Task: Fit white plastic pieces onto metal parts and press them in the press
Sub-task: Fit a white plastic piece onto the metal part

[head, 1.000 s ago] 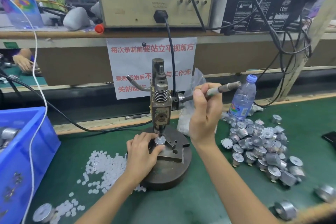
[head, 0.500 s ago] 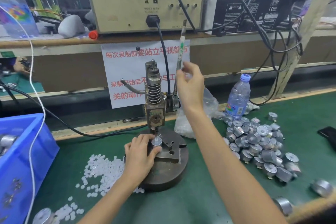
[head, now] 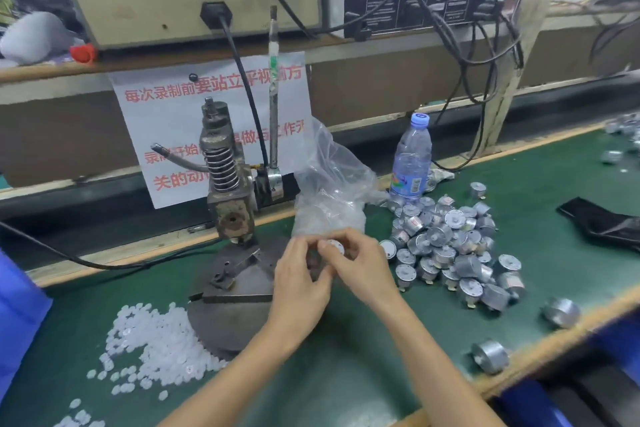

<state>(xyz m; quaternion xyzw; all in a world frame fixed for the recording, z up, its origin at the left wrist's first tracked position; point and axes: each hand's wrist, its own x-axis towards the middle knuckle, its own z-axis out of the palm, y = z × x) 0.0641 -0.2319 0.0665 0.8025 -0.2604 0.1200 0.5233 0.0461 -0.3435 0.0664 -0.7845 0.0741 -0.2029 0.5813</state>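
Both hands have left the press (head: 228, 204); its lever (head: 273, 94) now stands upright. Left hand (head: 301, 284) and right hand (head: 360, 270) pinch one metal part (head: 335, 247) between them, right of the base. Likely handing off the pressed piece; next, drop it aside and fetch a white piece (head: 162, 340).

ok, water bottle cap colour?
Blue, on the clear water bottle behind the metal parts; head view.
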